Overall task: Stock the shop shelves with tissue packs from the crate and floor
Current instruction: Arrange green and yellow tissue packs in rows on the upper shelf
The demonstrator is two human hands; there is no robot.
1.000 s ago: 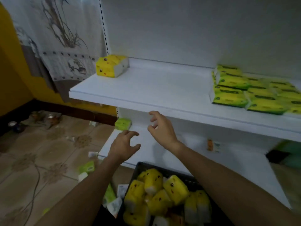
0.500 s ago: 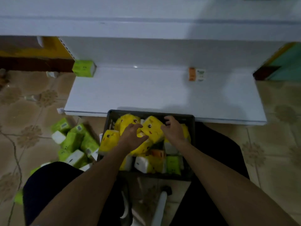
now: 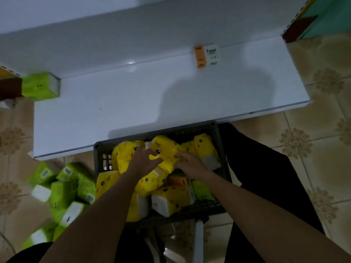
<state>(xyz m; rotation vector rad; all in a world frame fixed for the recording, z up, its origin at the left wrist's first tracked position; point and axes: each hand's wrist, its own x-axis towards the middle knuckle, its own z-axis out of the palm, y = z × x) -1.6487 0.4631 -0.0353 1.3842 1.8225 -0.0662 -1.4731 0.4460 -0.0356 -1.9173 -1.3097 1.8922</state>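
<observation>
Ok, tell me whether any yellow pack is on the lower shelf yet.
No: the yellow packs sit in the crate; the lower shelf shows an orange-and-white pack and a green pack, none yellow.

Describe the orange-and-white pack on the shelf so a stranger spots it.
Start at the white shelf beyond the black crate. Against its back wall, right of centre, one pack sits alone. It is orange and white, marked "Facial", unlike the green pack at the left corner.
</observation>
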